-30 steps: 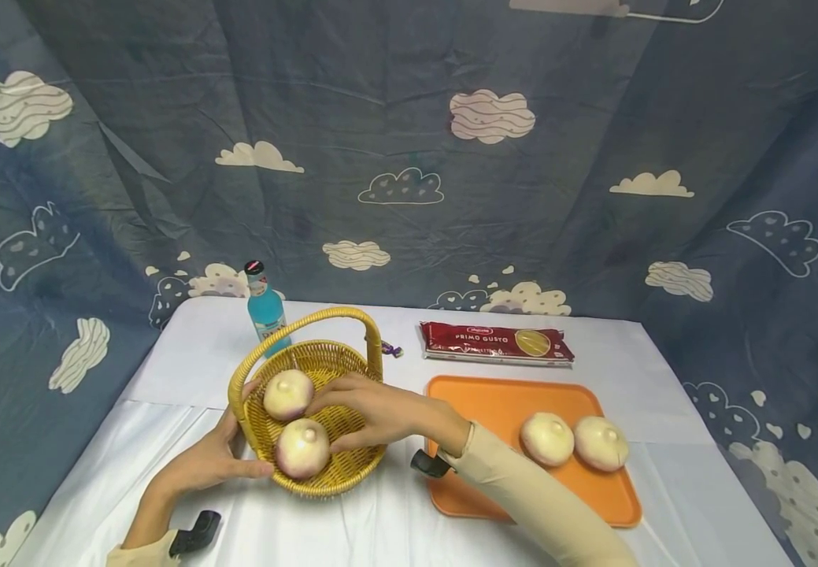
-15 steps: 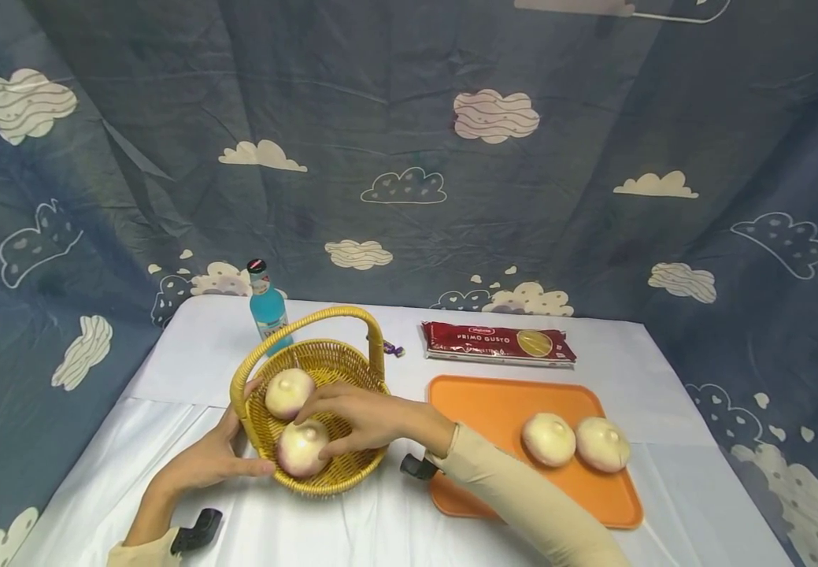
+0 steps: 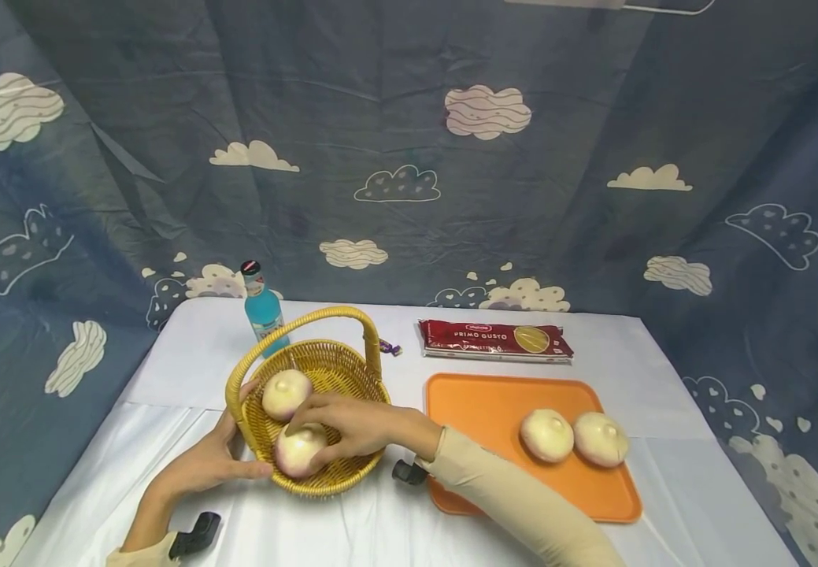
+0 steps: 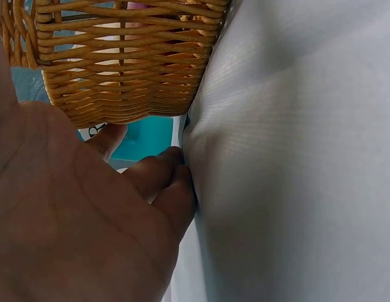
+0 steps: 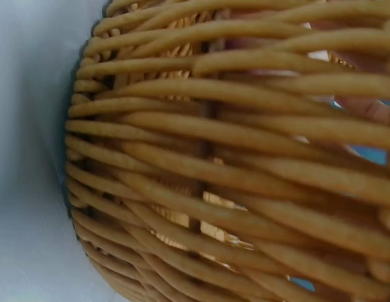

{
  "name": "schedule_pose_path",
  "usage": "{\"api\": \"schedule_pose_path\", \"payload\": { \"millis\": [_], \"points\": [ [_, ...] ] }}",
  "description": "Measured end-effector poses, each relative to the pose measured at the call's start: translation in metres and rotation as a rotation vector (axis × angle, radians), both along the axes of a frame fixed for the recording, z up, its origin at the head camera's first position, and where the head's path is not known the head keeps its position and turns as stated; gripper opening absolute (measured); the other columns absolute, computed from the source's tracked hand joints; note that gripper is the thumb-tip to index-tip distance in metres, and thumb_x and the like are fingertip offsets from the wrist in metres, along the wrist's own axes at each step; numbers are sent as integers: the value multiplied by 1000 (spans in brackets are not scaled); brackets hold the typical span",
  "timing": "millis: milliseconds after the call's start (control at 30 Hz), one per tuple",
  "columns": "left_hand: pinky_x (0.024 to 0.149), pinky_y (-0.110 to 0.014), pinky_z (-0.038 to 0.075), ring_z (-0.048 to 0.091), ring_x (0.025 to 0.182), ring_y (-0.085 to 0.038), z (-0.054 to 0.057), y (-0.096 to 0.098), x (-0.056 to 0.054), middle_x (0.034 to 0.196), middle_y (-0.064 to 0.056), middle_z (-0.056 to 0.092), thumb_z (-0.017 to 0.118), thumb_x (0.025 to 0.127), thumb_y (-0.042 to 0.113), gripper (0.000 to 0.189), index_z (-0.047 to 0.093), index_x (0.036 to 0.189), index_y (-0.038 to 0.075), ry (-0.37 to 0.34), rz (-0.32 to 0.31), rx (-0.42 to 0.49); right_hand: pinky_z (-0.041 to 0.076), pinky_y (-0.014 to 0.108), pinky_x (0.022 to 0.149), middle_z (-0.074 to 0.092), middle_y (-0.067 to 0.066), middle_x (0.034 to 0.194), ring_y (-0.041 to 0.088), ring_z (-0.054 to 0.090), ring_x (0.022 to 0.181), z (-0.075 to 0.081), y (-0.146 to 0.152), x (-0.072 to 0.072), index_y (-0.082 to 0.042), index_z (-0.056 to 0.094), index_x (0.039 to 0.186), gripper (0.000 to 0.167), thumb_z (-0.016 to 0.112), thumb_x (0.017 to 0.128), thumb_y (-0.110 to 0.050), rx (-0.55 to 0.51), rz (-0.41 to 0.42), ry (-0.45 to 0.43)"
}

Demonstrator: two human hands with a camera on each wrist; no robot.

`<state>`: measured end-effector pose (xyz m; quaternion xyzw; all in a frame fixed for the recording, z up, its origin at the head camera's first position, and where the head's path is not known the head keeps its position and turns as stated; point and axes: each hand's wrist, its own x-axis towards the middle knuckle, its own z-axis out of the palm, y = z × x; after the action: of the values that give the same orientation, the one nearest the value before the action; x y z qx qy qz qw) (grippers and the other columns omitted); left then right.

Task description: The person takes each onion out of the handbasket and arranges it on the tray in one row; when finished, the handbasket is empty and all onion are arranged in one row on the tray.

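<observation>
The yellow wicker basket (image 3: 327, 364) with an arched handle holds two white, purple-tinged turnips. My left hand (image 3: 203, 461) grips its left side, thumb along the front rim and a fingertip beside the handle's foot. In the left wrist view, the fingers of that hand (image 4: 88, 207) reach behind the woven wall. My right hand (image 3: 352, 425) is inside the basket, its thumb and fingers spanning the nearer turnip (image 3: 295, 455). The farther turnip (image 3: 286, 394) lies just behind it, close to those fingers. Basket weave (image 5: 201, 145) fills most of the right wrist view and hides the right fingers.
An orange tray (image 3: 475, 402) with two more turnips (image 3: 547, 435) lies right of the basket, under my right sleeve. Behind it is a red spaghetti packet (image 3: 495, 340). A blue bottle (image 3: 263, 309) stands behind the basket, and a small purple-wrapped candy (image 3: 390, 347) lies nearby.
My right hand has moved left and down from between the turnips onto the nearer one, its fingers closing around it. The left hand and basket stay put.
</observation>
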<state>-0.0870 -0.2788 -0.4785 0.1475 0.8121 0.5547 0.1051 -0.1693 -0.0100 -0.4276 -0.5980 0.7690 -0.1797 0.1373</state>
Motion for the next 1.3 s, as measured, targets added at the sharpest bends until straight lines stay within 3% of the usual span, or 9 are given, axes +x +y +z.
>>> {"api": "schedule_pose_path", "payload": {
  "millis": [533,1300],
  "points": [
    [101,2,15,-4,152,-45,-1,0,-1,168,-16,-5,87,76,12,126,-4,161,29,0,-6,16,34,18,112,50,0,141,6,43,132,-7,-5,5,-20,57,137,52,74,91,-38,-20,-30,-60],
    [102,1,16,-2,151,-48,1,2,1,167,-21,-5,86,76,11,125,-4,161,25,-10,-9,25,35,21,113,55,0,140,10,47,131,-4,-2,4,-21,56,138,54,74,91,-38,-80,-29,6]
  ]
}}
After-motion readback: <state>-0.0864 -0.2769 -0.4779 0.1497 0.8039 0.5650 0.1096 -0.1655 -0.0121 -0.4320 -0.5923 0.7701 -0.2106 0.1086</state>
